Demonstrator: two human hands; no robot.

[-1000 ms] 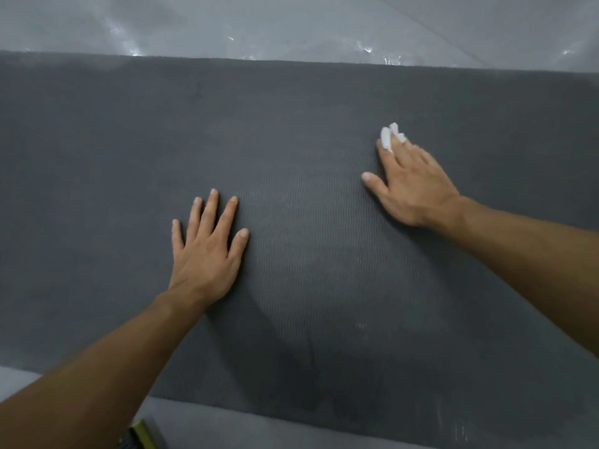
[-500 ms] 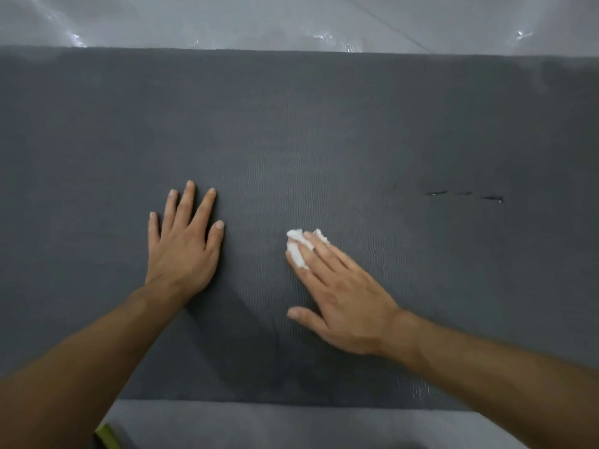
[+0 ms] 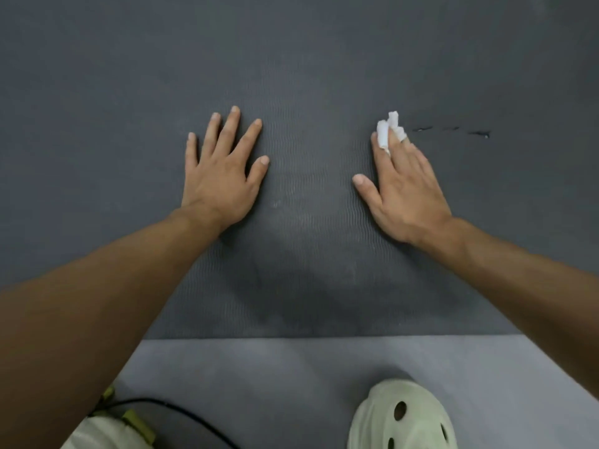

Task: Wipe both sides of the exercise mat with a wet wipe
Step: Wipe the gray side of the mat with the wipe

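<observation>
I see the left hand [image 3: 223, 176] flat on the exercise mat [image 3: 308, 59], fingers spread, holding nothing; right of it the right hand [image 3: 405, 189] presses a bunched wet wipe [image 3: 387, 131] onto the mat under its fingers; dark marks [image 3: 453, 130] just right of the wipe; pale clog [image 3: 402, 416] below the mat's near edge.

left hand [image 3: 223, 176] on mat [image 3: 308, 59] | right hand [image 3: 405, 186] beside, on wipe [image 3: 387, 131]

Pale grey floor [image 3: 291, 377] shows along the bottom of the view. A dark grey exercise mat [image 3: 308, 59] lies flat on it (ribbed texture, straight near edge). A pale green perforated clog [image 3: 402, 416] and a thin black cable [image 3: 194, 419] also rest on the floor.
</observation>
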